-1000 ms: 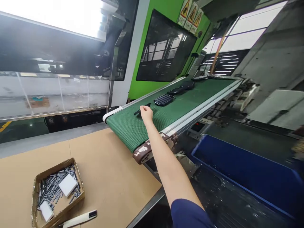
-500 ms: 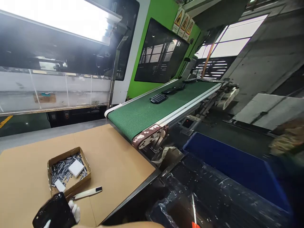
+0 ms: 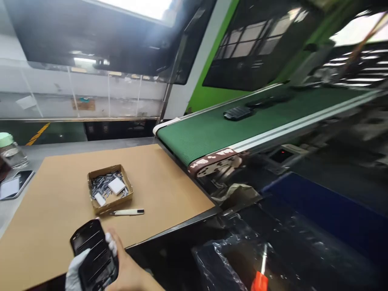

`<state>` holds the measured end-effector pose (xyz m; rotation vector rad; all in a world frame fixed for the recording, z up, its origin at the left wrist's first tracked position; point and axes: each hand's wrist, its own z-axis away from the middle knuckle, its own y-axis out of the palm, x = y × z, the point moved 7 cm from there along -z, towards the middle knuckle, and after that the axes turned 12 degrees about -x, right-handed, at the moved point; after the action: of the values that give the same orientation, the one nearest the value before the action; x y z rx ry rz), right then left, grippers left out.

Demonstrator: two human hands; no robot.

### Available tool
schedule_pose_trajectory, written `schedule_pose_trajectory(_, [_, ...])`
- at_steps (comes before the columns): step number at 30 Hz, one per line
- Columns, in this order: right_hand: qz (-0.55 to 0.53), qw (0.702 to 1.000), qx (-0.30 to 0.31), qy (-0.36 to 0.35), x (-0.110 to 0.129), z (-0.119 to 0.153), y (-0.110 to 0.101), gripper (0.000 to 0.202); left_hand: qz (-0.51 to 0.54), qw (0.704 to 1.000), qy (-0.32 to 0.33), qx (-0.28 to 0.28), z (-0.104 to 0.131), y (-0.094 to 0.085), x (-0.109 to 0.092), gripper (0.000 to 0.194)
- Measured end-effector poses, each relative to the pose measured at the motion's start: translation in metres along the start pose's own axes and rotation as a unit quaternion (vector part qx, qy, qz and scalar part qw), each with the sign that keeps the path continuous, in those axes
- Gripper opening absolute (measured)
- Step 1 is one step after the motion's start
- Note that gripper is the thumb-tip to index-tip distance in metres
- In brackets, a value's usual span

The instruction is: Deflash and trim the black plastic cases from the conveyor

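Observation:
A black ribbed plastic part (image 3: 96, 254) is held at the lower left, tilted, over the cardboard-covered table. My right hand (image 3: 124, 258), bare at the palm with white-covered fingertips, grips its right edge. On its lower left side my left hand (image 3: 73, 271), in a white covering, holds it too. Just beyond lies a white-handled knife (image 3: 129, 212), beside a shallow cardboard box (image 3: 126, 198) holding many small dark strips and two white blocks (image 3: 117, 186).
A green conveyor belt (image 3: 194, 141) bearing black parts (image 3: 238, 112) slopes up to the right. At left are a phone (image 3: 22, 182) and a jar (image 3: 13, 153). An orange-handled tool (image 3: 260, 281) rests on plastic wrap at lower right.
The view has swung left, bringing the jar and phone in. The black part has come further into view and turned, showing its ribbed side, and both hands now show on it.

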<state>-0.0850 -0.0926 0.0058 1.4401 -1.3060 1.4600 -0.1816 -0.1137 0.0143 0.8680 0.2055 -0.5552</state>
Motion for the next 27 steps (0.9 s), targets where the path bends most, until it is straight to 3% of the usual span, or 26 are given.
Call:
schedule_pose_trajectory(2, [-0.135,0.987,-0.022,0.087,-0.004,0.008,0.008,0.140,0.021,1.000,-0.018,0.003,-0.003,-0.005,0.004,0.027])
schedule_pose_trajectory(4, [-0.227,0.964,-0.059,0.123,0.002,0.013,0.016,0.130,0.043,0.998,-0.037,0.037,-0.003,-0.006,0.005,0.030])
schedule_pose_trajectory(6, [-0.253,0.955,-0.094,0.126,0.008,0.015,0.022,0.111,0.043,0.997,-0.025,0.063,-0.002,-0.007,0.003,0.032])
schedule_pose_trajectory(9, [-0.216,0.958,-0.130,0.139,0.009,0.014,0.024,0.090,0.024,0.998,0.033,0.044,0.000,-0.013,-0.002,0.033])
schedule_pose_trajectory(11, [-0.189,0.964,-0.118,0.147,0.007,0.012,0.024,0.082,0.025,0.998,0.061,0.022,0.002,-0.014,-0.003,0.035])
schedule_pose_trajectory(16, [-0.148,0.979,-0.073,0.122,0.007,0.006,0.024,0.085,0.065,0.988,0.134,-0.030,0.009,0.001,-0.014,0.035])
schedule_pose_trajectory(20, [-0.114,0.981,-0.145,0.067,0.004,0.009,0.026,0.061,0.083,0.975,0.191,-0.082,0.014,0.005,-0.022,0.032])
schedule_pose_trajectory(27, [-0.074,0.970,-0.232,0.007,-0.002,0.017,0.030,0.037,0.139,0.972,0.172,-0.084,0.012,-0.001,-0.012,0.024])
